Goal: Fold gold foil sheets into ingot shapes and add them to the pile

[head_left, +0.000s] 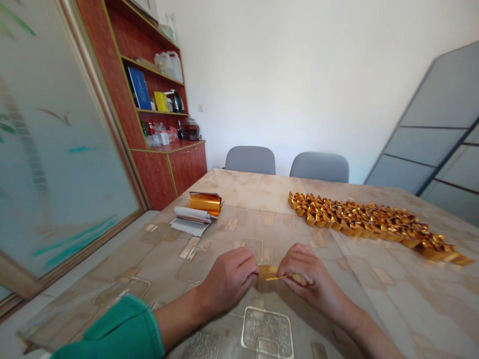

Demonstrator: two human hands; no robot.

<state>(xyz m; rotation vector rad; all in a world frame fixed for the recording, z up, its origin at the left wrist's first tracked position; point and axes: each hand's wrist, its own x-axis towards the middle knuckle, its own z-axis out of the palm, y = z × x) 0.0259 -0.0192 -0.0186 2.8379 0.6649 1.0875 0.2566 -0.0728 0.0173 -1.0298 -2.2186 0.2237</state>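
Note:
Between my two hands, just above the near part of the table, is a small folded piece of gold foil paper. My left hand pinches its left end with closed fingers. On the other side my right hand grips the right end between thumb and fingers, which hide part of it. A stack of gold foil sheets with pale backs lies curled at the left of the table. Over on the right, many folded gold foil pieces sit packed together in a long cluster.
A patterned cloth covers the table. Two grey chairs stand at its far edge. To the left are a red-brown cabinet with bottles and a kettle, and a frosted sliding door. A grey panelled unit is at right.

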